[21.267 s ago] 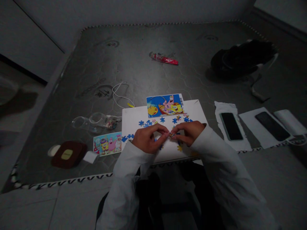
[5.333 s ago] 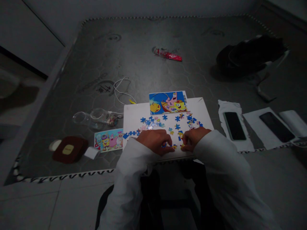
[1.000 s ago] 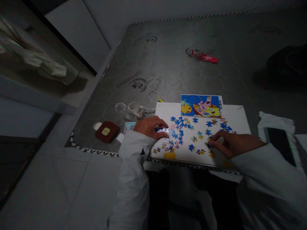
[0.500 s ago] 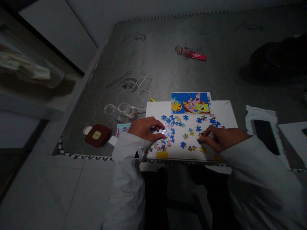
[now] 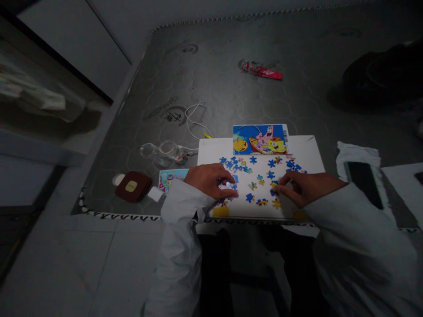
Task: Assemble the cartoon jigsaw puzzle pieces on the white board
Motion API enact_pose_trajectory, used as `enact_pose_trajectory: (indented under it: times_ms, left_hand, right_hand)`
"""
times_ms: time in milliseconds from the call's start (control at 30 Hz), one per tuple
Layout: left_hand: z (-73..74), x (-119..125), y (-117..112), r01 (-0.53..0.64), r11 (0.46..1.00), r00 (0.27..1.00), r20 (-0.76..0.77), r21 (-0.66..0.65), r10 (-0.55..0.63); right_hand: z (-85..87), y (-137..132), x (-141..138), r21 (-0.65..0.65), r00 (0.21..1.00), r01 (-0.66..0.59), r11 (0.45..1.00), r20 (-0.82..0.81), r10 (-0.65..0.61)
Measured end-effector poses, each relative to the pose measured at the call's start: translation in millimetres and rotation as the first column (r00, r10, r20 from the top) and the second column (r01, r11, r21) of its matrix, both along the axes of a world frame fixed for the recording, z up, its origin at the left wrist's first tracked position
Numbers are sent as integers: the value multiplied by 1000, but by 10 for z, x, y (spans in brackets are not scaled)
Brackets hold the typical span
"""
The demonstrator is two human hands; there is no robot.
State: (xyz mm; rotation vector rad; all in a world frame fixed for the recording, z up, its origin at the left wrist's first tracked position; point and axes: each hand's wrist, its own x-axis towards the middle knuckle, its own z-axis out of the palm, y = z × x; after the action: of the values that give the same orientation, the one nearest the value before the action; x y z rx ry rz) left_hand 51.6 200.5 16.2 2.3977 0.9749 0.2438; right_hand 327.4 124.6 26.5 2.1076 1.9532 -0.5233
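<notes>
Several loose jigsaw puzzle pieces [image 5: 253, 160], mostly blue with some yellow and pink, lie scattered over a white board [image 5: 214, 149]. My left hand [image 5: 209, 179] is over the cluster at the board's left side, thumb and forefinger curved but apart, with pieces visible between them. At the right, my right hand [image 5: 302, 187] has thumb and forefinger closed on a blue-and-yellow puzzle piece [image 5: 274, 186], low over the board. Its other fingers are curled and partly hidden. A picture card [image 5: 259, 140] of cartoon figures in a boat lies along the board's far edge.
Left of the board are a brown case [image 5: 134, 186], a white block [image 5: 155, 193], clear plastic containers [image 5: 155, 154] and a white cord [image 5: 188, 119]. A phone [image 5: 363, 182] lies on white cloth at the right. Farther back are a red packet [image 5: 264, 71] and a dark bag [image 5: 373, 79].
My left hand has moved slightly right and down over the left cluster, thumb and forefinger still apart. My right hand stays at nearly the same place with its fingertips at the piece.
</notes>
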Motion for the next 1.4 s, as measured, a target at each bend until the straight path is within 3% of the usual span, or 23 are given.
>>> enact_pose_trajectory:
  times_ms: [633, 1067, 1400]
  left_hand:
    - [75, 87, -4, -21, 995, 993, -114, -100, 10]
    - [32, 85, -18, 21, 989, 986, 164, -150, 4]
    - [114, 152, -82, -4, 982, 934, 350, -188, 71]
  right_hand:
    - [-37, -1, 25, 33, 1000, 3, 999, -29, -2]
    - [100, 20, -98, 75, 997, -53, 996, -46, 57]
    - [263, 87, -412, 132, 915, -310, 941, -229, 334]
